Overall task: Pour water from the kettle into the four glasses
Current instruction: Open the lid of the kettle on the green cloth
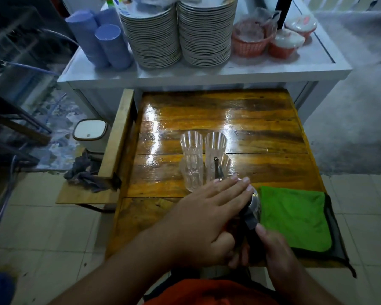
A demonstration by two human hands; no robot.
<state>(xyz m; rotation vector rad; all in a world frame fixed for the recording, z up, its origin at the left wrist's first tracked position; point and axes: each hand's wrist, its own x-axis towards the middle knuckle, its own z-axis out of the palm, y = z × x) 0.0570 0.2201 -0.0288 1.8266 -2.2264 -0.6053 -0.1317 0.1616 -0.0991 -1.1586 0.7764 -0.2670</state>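
At six o'clock on the glossy wooden table (262, 137), your right hand (275, 247) grips the steel kettle's (254, 205) dark handle while your left hand (209, 214) lies flat on its lid. Its spout is over the four clear ribbed glasses (204, 159) at twelve, apparently pouring; next, tilt steadily, then shift glass to glass.

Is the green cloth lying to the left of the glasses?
No, the green cloth lies right of the glasses, nearer the person.
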